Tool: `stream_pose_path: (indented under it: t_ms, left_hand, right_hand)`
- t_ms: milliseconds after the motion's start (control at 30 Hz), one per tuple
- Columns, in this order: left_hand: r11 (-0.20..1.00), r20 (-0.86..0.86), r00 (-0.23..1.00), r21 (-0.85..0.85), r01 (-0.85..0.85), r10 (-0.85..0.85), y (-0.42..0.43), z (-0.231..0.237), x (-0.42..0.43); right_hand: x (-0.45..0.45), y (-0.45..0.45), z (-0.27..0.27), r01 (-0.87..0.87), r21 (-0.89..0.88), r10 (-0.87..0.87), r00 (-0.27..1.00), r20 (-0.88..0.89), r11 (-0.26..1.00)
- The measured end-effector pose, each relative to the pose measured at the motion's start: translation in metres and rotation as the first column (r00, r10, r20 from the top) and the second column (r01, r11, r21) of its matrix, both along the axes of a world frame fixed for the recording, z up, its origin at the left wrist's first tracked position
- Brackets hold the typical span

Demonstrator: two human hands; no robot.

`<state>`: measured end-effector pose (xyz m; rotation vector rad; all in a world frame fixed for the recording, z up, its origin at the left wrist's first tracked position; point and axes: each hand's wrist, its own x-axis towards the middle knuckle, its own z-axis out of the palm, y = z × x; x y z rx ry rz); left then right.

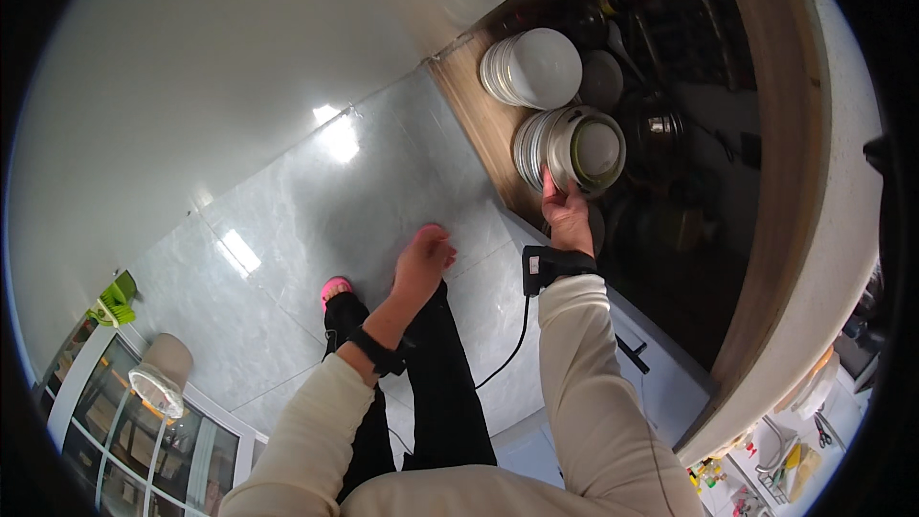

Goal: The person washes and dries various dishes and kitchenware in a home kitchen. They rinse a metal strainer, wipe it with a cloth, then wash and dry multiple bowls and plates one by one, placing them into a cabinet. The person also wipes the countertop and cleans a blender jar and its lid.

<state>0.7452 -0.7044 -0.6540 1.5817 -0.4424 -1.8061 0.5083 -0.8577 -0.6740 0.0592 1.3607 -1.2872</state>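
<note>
In the open cabinet, my right hand reaches to a stack of plates and bowls, its fingers at the near edge of the upper dishes. On top of that stack lies a small white bowl or dish within a green-rimmed one. Whether my fingers grip a dish or only touch it is unclear. Behind it stands a second stack of white dishes, with another pale dish beside it. My left hand hangs over the floor in front of my leg, fingers curled and partly hidden, with no object visible in it.
The wooden cabinet shelf runs beside the grey tiled floor. A black-handled cabinet door lies beside my right forearm. Dark cookware fills the cabinet's depth. A lined bin and a green brush stand at left. A cable hangs from my right wrist.
</note>
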Motion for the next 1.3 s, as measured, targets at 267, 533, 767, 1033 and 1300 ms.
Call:
stream_pose_path:
  t_ms: [267, 533, 767, 1033, 1300]
  left_hand:
    - [0.991, 0.007, 0.994, 0.075, -0.108, 0.107, 0.037, 0.028, 0.041]
    - [0.987, 0.09, 0.983, -0.05, -0.155, 0.159, 0.025, 0.051, 0.069]
    - [0.977, 0.079, 0.975, -0.071, -0.2, 0.205, 0.018, 0.069, 0.082]
    - [0.976, 0.08, 0.975, -0.082, -0.2, 0.207, 0.022, 0.072, 0.084]
    - [0.982, 0.109, 0.976, -0.043, -0.185, 0.189, 0.028, 0.072, 0.089]
  right_hand:
    - [0.005, -0.013, 0.043, 0.07, 0.517, 0.517, 0.01, -0.856, 0.853]
    - [-0.014, -0.063, 0.055, -0.278, 0.844, 0.544, -0.663, -0.515, 0.46]
    - [-0.019, -0.069, 0.041, -0.321, 0.888, 0.497, -0.741, -0.452, 0.33]
    - [0.001, -0.062, 0.048, -0.144, 0.869, 0.6, -0.67, -0.437, 0.473]
    - [0.024, -0.066, 0.078, -0.188, 0.665, 0.35, -0.729, -0.587, 0.723]
